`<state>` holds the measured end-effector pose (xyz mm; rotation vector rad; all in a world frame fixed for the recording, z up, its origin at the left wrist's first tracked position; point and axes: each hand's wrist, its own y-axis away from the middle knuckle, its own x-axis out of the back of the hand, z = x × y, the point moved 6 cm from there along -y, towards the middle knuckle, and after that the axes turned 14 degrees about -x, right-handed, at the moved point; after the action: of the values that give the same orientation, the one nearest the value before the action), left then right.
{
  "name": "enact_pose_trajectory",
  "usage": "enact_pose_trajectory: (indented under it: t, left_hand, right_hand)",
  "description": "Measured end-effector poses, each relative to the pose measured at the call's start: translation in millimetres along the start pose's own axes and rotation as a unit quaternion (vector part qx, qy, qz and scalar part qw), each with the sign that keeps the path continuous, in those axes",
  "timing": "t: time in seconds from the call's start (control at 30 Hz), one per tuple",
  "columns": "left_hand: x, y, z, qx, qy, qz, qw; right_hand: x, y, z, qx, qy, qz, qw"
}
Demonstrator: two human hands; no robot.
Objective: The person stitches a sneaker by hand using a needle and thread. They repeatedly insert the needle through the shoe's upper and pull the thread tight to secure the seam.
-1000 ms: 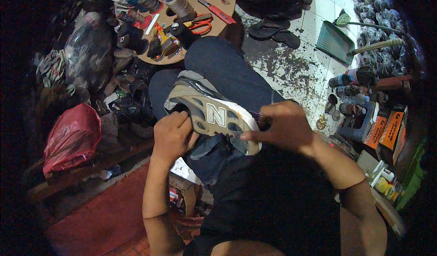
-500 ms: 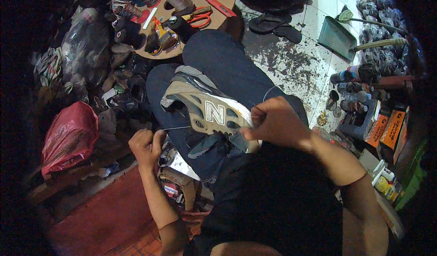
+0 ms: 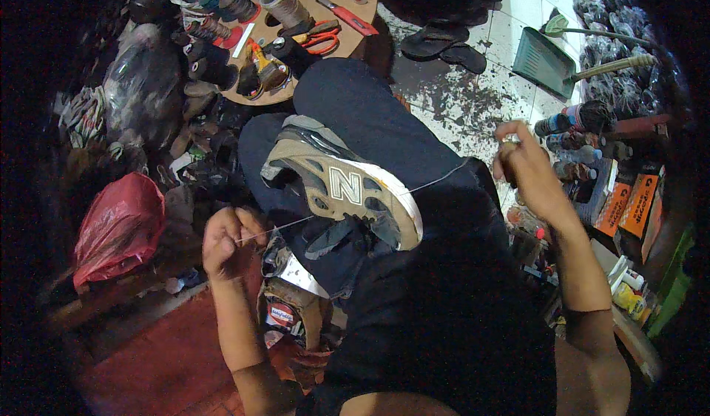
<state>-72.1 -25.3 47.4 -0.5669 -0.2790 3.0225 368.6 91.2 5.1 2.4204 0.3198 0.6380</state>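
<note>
A tan and grey sneaker point(image 3: 344, 187) with a white sole lies sideways across my lap, over dark trousers. My left hand point(image 3: 231, 240) is closed on a pale thread point(image 3: 288, 225) that runs taut to the shoe's lace side. From the sole edge, another length of thread point(image 3: 436, 182) stretches up and right toward my right hand point(image 3: 526, 166). That hand is raised beyond my knee with its fingers curled on the thread, whose last stretch is hard to see. Something shiny shows at its fingers; I cannot make out what.
A round table point(image 3: 355, 39) ahead carries thread spools, orange-handled scissors point(image 3: 322, 39) and a red cutter point(image 3: 347, 14). Dark sandals point(image 3: 444, 45) and a green dustpan point(image 3: 546, 62) lie on the floor. Bottles and orange boxes point(image 3: 642, 205) stand right; a red plastic bag point(image 3: 122, 224) sits left.
My right hand has left the sole and moved right and up, drawing the thread out. My left hand has shifted slightly left and down, with its thread still stretched to the shoe.
</note>
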Motion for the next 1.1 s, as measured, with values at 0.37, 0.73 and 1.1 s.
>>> enact_pose_trajectory:
  t: [0.37, 0.73, 1.1]
  left_hand:
    - [-61, -50, -67, -0.021, -0.512, -0.099, 0.853]
    - [-64, -50, -101, 0.087, -0.433, -0.173, 0.881]
    - [-83, -44, -117, -0.038, -0.443, -0.413, 0.794]
  right_hand:
    - [-84, 44, -8, 0.261, 0.103, -0.143, 0.949]
    - [-77, 42, -29, 0.173, 0.252, -0.118, 0.945]
    - [-92, 14, -74, 0.301, 0.436, -0.28, 0.8]
